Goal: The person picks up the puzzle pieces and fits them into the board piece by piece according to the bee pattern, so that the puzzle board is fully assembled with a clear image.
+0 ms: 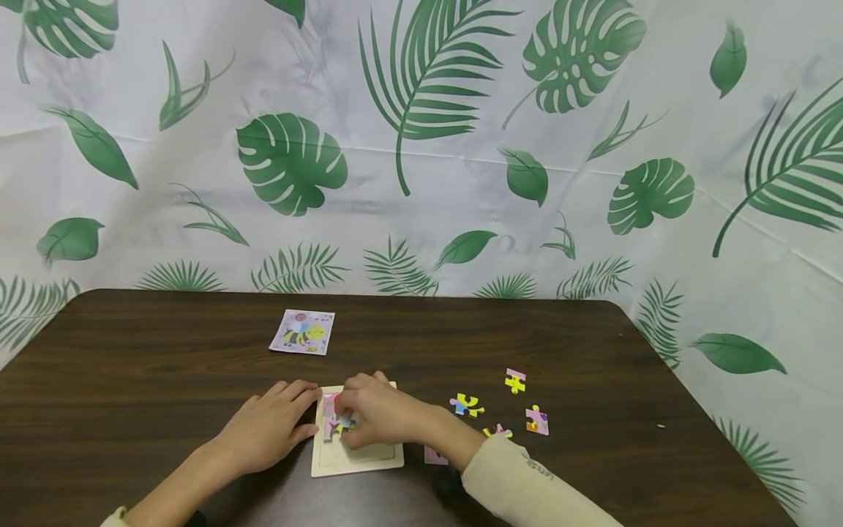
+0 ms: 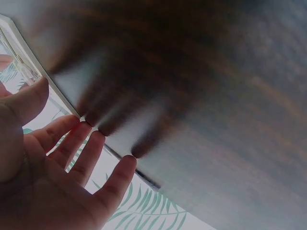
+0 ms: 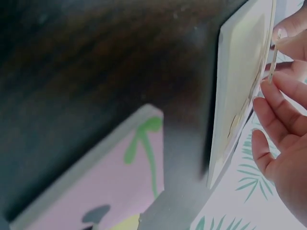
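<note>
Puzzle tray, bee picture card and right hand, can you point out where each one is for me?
Puzzle tray (image 1: 367, 454): head view, on the bare floor of its near part.
Bee picture card (image 1: 302, 334): head view, on the middle of its printed face.
Right hand (image 1: 382, 411): head view, on the back of the hand.

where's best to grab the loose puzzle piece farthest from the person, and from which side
Probably a pinch across its left and right edges, coming down from above on the person's side: the loose puzzle piece lies flat with bare table around it, so both edges look clear.
</note>
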### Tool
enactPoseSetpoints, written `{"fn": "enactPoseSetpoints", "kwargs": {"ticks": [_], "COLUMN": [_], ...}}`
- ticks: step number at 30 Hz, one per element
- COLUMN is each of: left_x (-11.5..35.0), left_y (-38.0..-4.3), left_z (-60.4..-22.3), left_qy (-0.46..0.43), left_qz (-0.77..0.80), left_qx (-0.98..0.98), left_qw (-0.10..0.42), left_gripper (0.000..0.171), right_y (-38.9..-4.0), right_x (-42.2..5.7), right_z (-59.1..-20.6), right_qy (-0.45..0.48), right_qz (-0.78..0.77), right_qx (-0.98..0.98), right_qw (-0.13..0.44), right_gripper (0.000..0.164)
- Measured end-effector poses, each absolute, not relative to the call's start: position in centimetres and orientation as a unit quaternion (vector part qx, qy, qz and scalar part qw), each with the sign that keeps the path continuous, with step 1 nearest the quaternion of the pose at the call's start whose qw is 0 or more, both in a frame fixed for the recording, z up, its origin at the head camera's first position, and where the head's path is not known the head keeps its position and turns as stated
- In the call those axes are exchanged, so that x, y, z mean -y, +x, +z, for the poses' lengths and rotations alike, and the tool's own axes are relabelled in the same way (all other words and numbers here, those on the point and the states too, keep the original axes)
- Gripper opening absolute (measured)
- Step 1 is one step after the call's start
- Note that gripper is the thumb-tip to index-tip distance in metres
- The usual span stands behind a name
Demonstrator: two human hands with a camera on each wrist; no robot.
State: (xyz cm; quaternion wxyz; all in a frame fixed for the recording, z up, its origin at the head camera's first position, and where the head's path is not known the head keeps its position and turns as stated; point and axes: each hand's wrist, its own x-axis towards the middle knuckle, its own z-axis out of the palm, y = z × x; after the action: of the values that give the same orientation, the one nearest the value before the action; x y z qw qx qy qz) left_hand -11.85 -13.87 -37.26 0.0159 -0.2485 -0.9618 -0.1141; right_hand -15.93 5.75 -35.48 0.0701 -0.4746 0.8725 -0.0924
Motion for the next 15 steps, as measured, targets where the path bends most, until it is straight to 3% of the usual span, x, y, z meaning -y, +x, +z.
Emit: {"fn": "enactPoseSetpoints", "kwargs": {"ticks": [15], "left_x": [13.92], "left_y": [-11.79], "left_z": [-37.35], "left_qy": [-0.251], "left_qz": [-0.114], "left_qx": [0.961], "left_qw": [0.017], "left_gripper": [0.042], "right_y": [-15.64], "right_x": [-5.44], "right_z": [-35.79], "right_qy": [-0.484], "right_qz": [-0.052], "right_qx": [-0.872], "right_qw": [0.048], "right_gripper": [0.024]}}
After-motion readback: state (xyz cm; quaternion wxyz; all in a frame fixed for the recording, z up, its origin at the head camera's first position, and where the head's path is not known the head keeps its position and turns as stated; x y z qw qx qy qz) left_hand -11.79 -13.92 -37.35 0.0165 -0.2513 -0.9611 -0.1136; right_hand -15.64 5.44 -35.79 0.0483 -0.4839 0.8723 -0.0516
